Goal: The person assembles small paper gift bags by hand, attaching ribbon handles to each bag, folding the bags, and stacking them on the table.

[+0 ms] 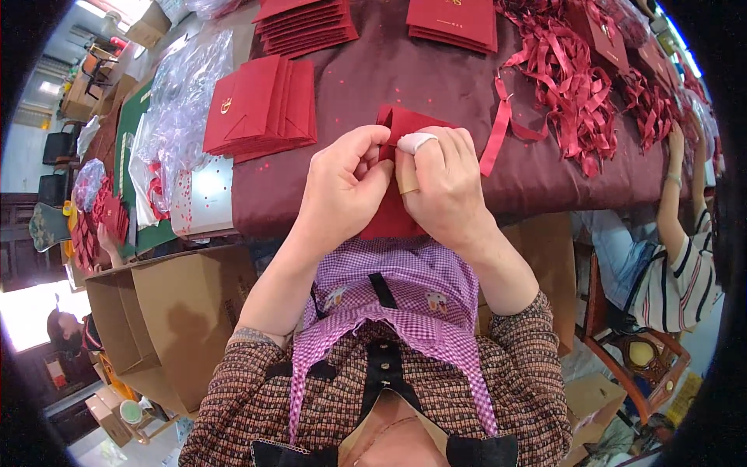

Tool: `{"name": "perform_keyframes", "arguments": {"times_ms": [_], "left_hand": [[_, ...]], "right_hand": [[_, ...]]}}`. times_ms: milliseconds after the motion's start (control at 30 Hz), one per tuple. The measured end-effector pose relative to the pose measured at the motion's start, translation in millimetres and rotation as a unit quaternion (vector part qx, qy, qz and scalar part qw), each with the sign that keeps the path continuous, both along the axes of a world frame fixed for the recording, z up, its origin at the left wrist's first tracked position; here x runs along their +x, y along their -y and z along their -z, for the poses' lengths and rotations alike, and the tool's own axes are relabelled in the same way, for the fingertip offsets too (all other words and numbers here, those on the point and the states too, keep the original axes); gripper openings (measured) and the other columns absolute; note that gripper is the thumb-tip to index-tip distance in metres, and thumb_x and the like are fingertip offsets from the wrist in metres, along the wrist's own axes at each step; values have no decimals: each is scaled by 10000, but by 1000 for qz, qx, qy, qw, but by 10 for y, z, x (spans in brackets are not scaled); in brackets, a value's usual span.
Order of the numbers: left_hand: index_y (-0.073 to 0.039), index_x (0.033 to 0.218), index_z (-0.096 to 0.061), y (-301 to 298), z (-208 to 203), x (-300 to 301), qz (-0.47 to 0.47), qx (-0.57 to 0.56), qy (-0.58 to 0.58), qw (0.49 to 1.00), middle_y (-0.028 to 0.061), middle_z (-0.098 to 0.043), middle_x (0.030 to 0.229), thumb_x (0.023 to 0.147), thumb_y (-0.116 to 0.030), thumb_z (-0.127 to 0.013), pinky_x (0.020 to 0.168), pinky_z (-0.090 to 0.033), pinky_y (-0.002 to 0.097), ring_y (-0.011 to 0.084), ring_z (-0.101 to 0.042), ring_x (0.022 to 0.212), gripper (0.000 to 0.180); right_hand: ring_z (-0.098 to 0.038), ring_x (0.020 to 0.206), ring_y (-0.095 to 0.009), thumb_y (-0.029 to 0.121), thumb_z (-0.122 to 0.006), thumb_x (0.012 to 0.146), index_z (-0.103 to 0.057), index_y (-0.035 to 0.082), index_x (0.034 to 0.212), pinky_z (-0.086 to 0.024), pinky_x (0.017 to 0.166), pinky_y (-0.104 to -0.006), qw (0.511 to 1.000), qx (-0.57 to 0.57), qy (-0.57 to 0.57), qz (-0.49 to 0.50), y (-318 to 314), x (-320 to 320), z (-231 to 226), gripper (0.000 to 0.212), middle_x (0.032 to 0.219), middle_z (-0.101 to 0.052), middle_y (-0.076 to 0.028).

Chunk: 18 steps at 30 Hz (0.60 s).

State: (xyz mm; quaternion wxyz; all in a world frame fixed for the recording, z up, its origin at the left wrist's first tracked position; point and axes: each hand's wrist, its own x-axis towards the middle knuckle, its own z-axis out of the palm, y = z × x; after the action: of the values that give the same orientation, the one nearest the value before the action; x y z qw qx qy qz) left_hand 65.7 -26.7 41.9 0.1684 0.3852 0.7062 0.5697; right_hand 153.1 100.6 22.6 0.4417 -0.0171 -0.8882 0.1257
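Note:
At the front edge of the cloth-covered table, a red paper gift bag stands between my hands, its upper part opened out a little beyond my fingers. My left hand is closed, with thumb and forefinger pinching at the bag's left edge. Closed on the bag's upper part is my right hand, its thumb wrapped in white and a beige strip around one finger. What lies between the fingertips is partly hidden. Left of my hands is a stack of folded red bags. Loose red ribbons are heaped to the right.
More red bag stacks lie at the back. Clear plastic wrapping is bunched at the left. An open cardboard box stands below the table's left side. Another person in a striped top works at the right, beside a wooden chair.

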Motion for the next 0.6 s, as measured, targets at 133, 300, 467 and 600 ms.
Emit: {"name": "perform_keyframes", "arguments": {"times_ms": [133,300,467,600], "left_hand": [[24,1081,-607,8,-31,40,-1,-14,-41,999,-50,-523,800,806,88,-597,620,-398,172,23,-469,716,282],[31,1103,-607,4,-2,29,18,17,-23,999,-33,-557,822,827,75,-587,664,-431,183,36,-507,748,280],[34,1045,-613,19,-149,-98,79,47,-54,994,124,-609,821,830,43,-555,681,-483,306,210,-613,745,223],[18,1033,-622,-7,-137,-132,81,29,-152,985,133,-592,805,808,46,-563,664,-480,318,257,-614,744,235]], "right_hand": [[-558,747,-289,27,-637,746,-525,26,856,-433,696,-388,999,-29,17,-3,34,21,-30,156,800,-552,-123],[-575,764,-330,10,-628,772,-542,18,853,-458,706,-410,984,-168,35,-51,-1,49,-107,119,786,-573,-135],[-644,736,-198,-33,-645,806,-588,-12,885,-499,650,-288,915,-371,77,-137,-120,187,-286,100,813,-639,-132],[-644,744,-190,-35,-641,808,-591,-13,894,-501,656,-290,908,-382,89,-147,-108,214,-347,102,818,-643,-127]]}}
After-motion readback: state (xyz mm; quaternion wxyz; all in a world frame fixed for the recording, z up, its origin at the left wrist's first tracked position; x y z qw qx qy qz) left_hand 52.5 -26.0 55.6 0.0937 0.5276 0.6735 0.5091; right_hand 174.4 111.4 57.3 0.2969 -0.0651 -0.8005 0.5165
